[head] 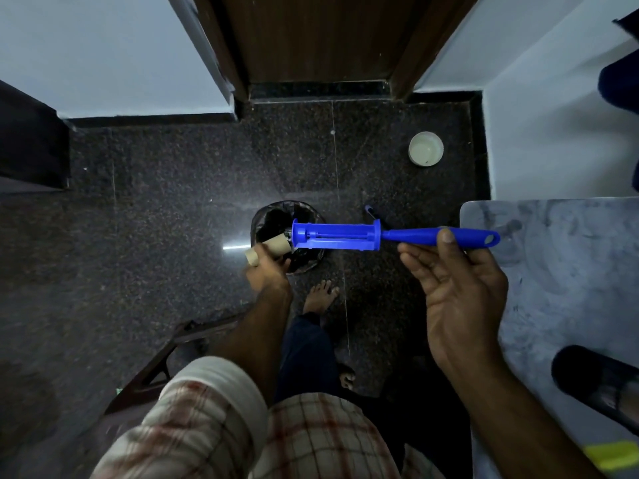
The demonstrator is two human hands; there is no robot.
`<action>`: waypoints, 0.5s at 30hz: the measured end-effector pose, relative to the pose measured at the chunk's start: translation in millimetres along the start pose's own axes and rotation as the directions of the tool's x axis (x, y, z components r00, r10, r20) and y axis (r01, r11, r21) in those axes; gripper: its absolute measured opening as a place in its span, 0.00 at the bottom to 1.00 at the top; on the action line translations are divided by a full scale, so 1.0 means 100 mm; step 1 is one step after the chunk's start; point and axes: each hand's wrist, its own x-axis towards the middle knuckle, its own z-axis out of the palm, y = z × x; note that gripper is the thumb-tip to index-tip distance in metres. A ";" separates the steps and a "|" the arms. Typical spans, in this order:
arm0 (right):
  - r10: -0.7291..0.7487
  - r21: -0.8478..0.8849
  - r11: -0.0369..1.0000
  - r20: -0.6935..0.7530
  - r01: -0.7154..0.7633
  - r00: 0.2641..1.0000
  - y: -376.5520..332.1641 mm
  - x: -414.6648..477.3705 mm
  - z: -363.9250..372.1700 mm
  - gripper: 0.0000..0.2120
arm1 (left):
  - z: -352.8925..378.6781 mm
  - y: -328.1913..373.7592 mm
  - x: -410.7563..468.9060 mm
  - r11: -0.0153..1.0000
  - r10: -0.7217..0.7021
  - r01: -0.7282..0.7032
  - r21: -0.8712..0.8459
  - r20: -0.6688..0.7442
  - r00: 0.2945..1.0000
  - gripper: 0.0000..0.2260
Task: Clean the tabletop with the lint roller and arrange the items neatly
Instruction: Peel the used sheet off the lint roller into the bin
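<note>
holding steady over the floor, the right hand (460, 288) has the blue plastic lint roller (345, 235) by its handle, thumb pressed on top, fingers underneath and only loosely bent, palm turned up to the camera. the roller lies level in the air, its bare spindle cage pointing left, its hanging-hole end lined up with the corner of the grey marbled tabletop (570, 271) on the right. the left hand (268, 267) is lower down, fingers curled round a short brown cardboard tube (268, 247), right above the round bin with the black liner (307, 262). the cage's tip sits over that bin too. a bare foot (321, 293) stands just beside the bin on the dark speckled stone floor (155, 202). a small white round tub (426, 148) rests near the far wall, and a black oblong object (594, 378) lies on the table's near side.
</note>
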 end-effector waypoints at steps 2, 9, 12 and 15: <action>0.005 0.001 1.000 -0.004 -0.005 1.000 0.01 -0.01 -0.04 0.03 | 0.04 -0.02 0.07 1.000 -0.005 0.005 0.017 0.024 1.000 0.22; 0.004 0.012 1.000 -0.033 -0.003 0.999 -0.06 -0.18 -0.19 0.02 | -0.20 -0.08 0.14 0.951 0.010 -0.041 0.308 0.101 0.995 0.22; -0.003 0.057 0.998 -0.050 0.006 0.999 -0.22 -0.32 -0.29 0.03 | -0.25 0.00 -0.18 0.920 0.060 -0.130 0.371 0.196 0.979 0.19; -0.022 0.125 0.992 -0.070 0.030 0.997 -0.40 -0.50 -0.42 0.05 | -0.14 0.11 -0.69 0.870 0.151 -0.322 0.373 0.421 0.894 0.14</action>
